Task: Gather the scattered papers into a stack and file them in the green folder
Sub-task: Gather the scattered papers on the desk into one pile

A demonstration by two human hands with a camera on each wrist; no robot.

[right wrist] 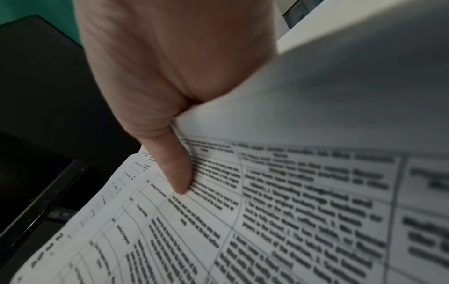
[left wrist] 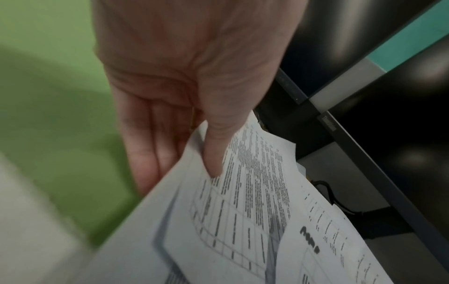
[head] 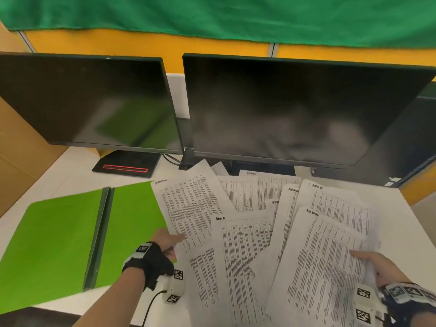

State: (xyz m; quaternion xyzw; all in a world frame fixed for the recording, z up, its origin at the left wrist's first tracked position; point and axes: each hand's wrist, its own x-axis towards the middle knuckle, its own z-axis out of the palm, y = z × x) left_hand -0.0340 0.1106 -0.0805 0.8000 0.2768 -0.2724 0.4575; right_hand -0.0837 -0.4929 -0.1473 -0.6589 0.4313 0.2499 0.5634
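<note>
Several printed papers (head: 247, 232) lie fanned and overlapping on the white desk in front of the monitors. The green folder (head: 70, 241) lies open and flat at the left. My left hand (head: 171, 244) pinches the lower left edge of the leftmost sheet (left wrist: 243, 201), thumb on top and fingers (left wrist: 145, 153) underneath, right at the folder's edge. My right hand (head: 370, 263) grips the right edge of the sheets on the right (right wrist: 279, 221), thumb pressed on the print; its fingers are hidden under the paper.
Two dark monitors (head: 295, 109) stand close behind the papers, with a black stand (head: 127, 165) and cables (head: 172, 159) under them. A cardboard panel (head: 21, 156) is at the left. The desk's front edge (head: 59, 310) runs near my forearms.
</note>
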